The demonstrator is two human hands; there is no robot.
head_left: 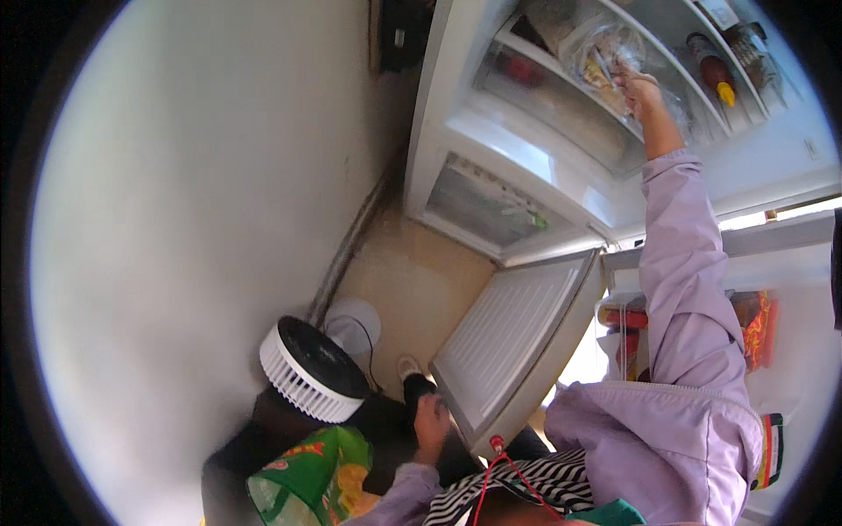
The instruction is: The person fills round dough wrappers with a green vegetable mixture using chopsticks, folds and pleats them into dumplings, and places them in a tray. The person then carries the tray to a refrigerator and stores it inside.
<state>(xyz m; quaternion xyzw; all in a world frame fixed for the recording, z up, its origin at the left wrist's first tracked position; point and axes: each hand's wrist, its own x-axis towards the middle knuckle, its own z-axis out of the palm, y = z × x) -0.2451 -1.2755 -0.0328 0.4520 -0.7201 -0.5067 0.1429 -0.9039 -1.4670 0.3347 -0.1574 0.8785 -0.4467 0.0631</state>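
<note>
My right hand (639, 91) reaches into the open refrigerator (526, 148), its fingers closed on a clear plastic bag (615, 49) on a shelf. Yellowish food shows through the plastic; blur hides its kind. Down low, my left hand (432, 421) is beside the outer edge of the open lower door (506, 342), fingers curled. Whether it touches that edge is unclear. Below the shelf is a clear drawer (552, 98), and further down a frosted compartment (487, 204) holds a bag with some green on it.
A white fan (312, 371) with a black top stands by the wall (164, 230) at left. Near my left forearm is a green printed bag (309, 473). A sauce bottle (714, 69) with a yellow cap sits inside; packets (756, 329) fill the open upper door (799, 276).
</note>
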